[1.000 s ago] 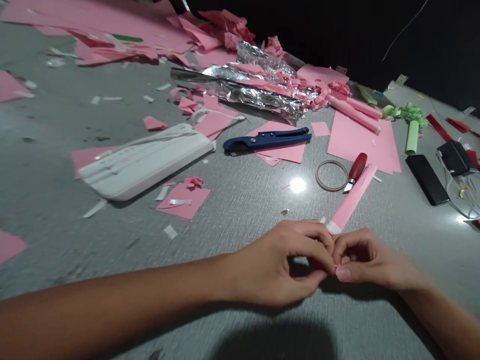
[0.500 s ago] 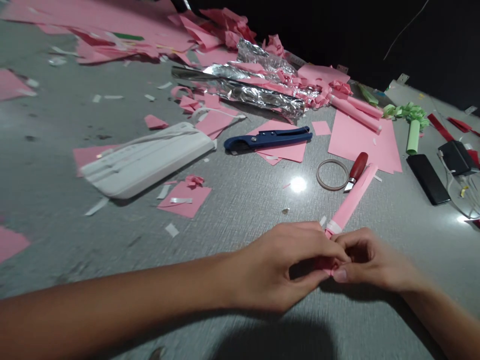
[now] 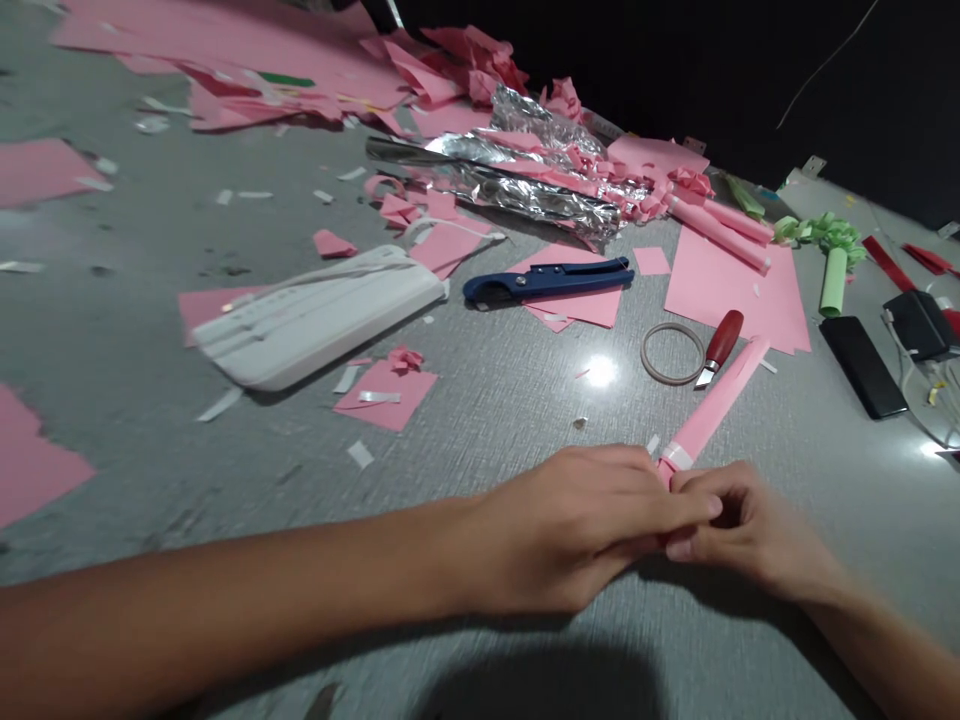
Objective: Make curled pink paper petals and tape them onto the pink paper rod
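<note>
A rolled pink paper tube, with a whitish band of tape near its lower end, lies slanted on the grey table. My left hand is closed over the lower end of that roll, its index finger stretched toward the other hand. My right hand pinches the same pink paper from the right, thumb against bent fingers. The hands touch, and most of the paper between them is hidden. Just beyond the tube lie a red-handled craft knife and a greyish ring.
A blue cutter tool rests on pink sheets, with a white plastic device left of it. Silver foil and pink scraps lie behind. On the right are a black phone, a green paper roll and a black adapter.
The view has shifted slightly, so the table things appear further right. My left fingers have closed up and the index finger now reaches further over my right fingertips.
</note>
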`<state>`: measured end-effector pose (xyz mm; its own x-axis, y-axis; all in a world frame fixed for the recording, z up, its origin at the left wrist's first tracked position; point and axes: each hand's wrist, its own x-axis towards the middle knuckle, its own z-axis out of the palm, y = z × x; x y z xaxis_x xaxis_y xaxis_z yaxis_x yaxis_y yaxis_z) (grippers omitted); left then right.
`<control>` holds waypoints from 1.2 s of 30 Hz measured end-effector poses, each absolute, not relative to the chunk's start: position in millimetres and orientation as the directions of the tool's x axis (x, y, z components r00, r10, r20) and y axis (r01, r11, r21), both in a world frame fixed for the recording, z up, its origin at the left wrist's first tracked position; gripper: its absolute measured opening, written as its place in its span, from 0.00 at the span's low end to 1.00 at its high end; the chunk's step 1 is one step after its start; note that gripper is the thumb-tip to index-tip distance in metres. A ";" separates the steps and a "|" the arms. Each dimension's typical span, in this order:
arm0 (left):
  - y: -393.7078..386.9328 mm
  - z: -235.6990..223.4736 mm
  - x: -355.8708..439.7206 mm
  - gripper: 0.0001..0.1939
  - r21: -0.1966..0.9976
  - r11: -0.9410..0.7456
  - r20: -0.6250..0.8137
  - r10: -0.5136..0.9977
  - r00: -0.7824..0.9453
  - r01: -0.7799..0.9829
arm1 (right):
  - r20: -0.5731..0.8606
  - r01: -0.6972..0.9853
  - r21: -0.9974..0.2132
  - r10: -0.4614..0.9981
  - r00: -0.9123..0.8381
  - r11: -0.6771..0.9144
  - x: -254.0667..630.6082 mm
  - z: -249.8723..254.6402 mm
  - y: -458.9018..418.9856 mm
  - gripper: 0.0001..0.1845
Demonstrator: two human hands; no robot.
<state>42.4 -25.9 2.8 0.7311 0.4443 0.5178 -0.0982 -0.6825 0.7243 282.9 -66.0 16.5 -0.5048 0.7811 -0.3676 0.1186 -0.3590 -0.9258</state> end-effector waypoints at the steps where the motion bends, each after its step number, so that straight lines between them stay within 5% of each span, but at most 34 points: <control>1: -26.2 1.1 42.6 0.26 0.719 -0.687 0.525 0.436 0.731 -0.106 | -0.366 0.126 -0.927 0.785 -0.499 -0.352 281.9 17.0 -66.5 0.24; 11: -23.3 -12.0 48.5 0.06 0.641 -0.767 0.600 0.467 0.650 -0.040 | -0.228 0.100 -0.974 0.888 -0.399 -0.205 280.7 8.7 -76.9 0.23; 16: -14.0 -13.2 48.1 0.06 0.722 -0.687 0.543 0.484 0.686 -0.087 | -0.292 0.017 -0.949 0.862 -0.415 -0.313 285.4 9.0 -72.0 0.23; 23: -14.0 -15.1 48.8 0.07 0.750 -0.658 0.512 0.505 0.695 -0.074 | -0.258 0.070 -0.965 0.863 -0.434 -0.253 287.9 6.4 -71.9 0.22; 32: -15.7 -19.4 50.0 0.06 0.718 -0.695 0.532 0.502 0.682 -0.048 | -0.134 0.238 -0.969 0.952 -0.274 -0.068 276.4 2.1 -83.9 0.26; 36: -15.2 -15.5 49.3 0.05 0.805 -0.593 0.458 0.616 0.641 -0.006 | 0.063 0.300 -0.946 0.975 -0.212 0.126 278.2 1.8 -81.9 0.18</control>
